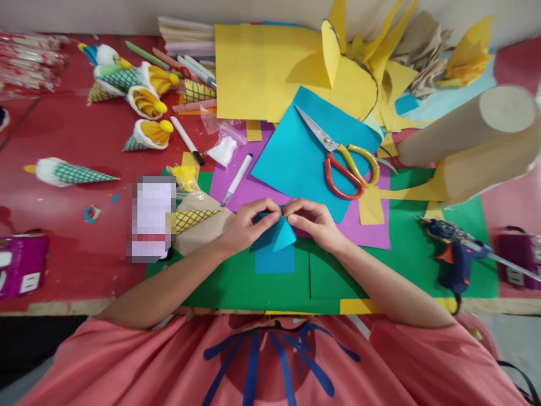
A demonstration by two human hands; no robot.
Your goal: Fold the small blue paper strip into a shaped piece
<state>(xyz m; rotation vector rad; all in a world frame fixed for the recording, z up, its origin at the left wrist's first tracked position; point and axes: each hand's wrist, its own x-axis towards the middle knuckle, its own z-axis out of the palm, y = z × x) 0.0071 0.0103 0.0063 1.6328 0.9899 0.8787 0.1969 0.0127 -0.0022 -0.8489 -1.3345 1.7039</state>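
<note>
Between the two hands, a small blue paper piece (pixel 276 237) is pinched at its folded top edge: left hand (pixel 249 225) and right hand (pixel 315 221) each grasp it with fingertips, over the green sheet (pixel 236 282) on the table (pixel 76 265). The paper appears light, thin and easily creased; hold is best near the fold. Beyond the hands lie scissors (pixel 346 160) on a larger blue sheet (pixel 296 158).

On the surface (pixel 76 135), scissors (pixel 344 160) with red and yellow handles lie on a large blue sheet (pixel 296 152) near the middle. A blue glue gun (pixel 459 256) lies near the right edge. Several paper cones (pixel 131 96) lie towards the far left corner. A white marker (pixel 236 179) rests on purple paper (pixel 249 189).
</note>
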